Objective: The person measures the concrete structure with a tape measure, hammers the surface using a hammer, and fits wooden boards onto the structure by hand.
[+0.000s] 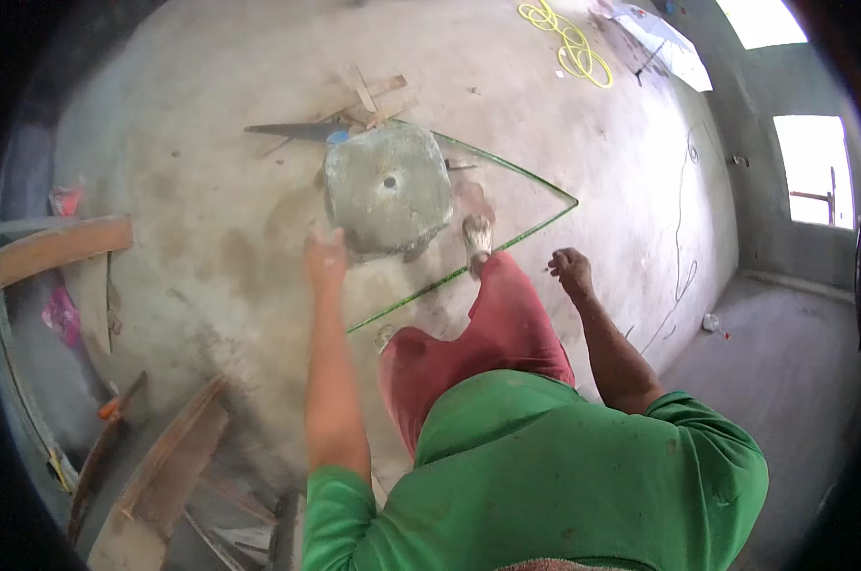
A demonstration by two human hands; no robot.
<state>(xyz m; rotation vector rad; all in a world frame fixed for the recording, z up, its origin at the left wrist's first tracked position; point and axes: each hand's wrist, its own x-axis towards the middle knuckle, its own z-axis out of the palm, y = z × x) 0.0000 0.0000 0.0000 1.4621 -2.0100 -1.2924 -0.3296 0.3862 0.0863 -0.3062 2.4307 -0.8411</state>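
Rough bare concrete floor (202,143) in here, kinda dusty, with bright window openings (816,171) over on the right and curved wood pieces (168,466) down at the lower left. The main thing is a square grey slab (389,186) with rounded corners and a hole in the middle (could be a stool top, honestly can't tell), sitting on the floor just ahead of the person. The left hand (326,255) is easily the nearer one: it's right by the slab's near left corner, so the slab lies ahead and to the right of those fingers. That hand's pretty blurry, so no clue whether it's touching, or if its fingers are apart or together. The slab's about as wide as it is deep, so no real long axis to line up with. The right hand (570,269) is well apart from it, out past the right knee, fingers curled in toward the thumb, but I can't tell if they're closed on anything. A saw (297,130) and some wood scraps (366,95) lie just past the slab's far edge, and a green strip (530,178) makes a corner to its right.
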